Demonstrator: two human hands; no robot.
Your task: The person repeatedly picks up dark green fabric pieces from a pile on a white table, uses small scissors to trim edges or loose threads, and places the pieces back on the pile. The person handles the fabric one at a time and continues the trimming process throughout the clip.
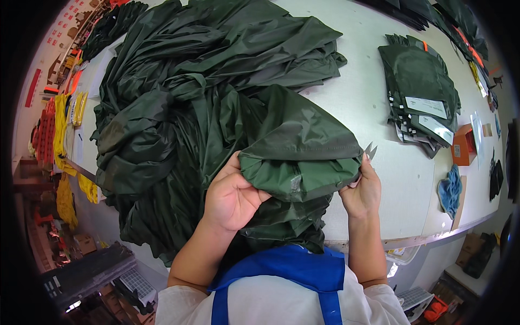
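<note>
A dark green coated-fabric garment [300,143] is stretched between my hands, with a hood-like part opened toward me. Its lighter green inside [319,176] shows, and a small translucent patch sits near the middle. My left hand [233,197] pinches the left edge of the opening between thumb and fingers. At the opposite edge, my right hand [362,189] grips the fabric. Pointed metal blades of small scissors [370,150] stick out past the right fingertips; their handles are mostly hidden in that hand. The garment's lower folds hang toward my blue apron [281,271].
A large heap of similar green garments [216,49] covers the table's left and far side. Folded green garments with white labels [420,81] are stacked at right, near an orange box [464,145] and a blue cloth [450,189]. Yellow and orange items [59,130] hang at far left.
</note>
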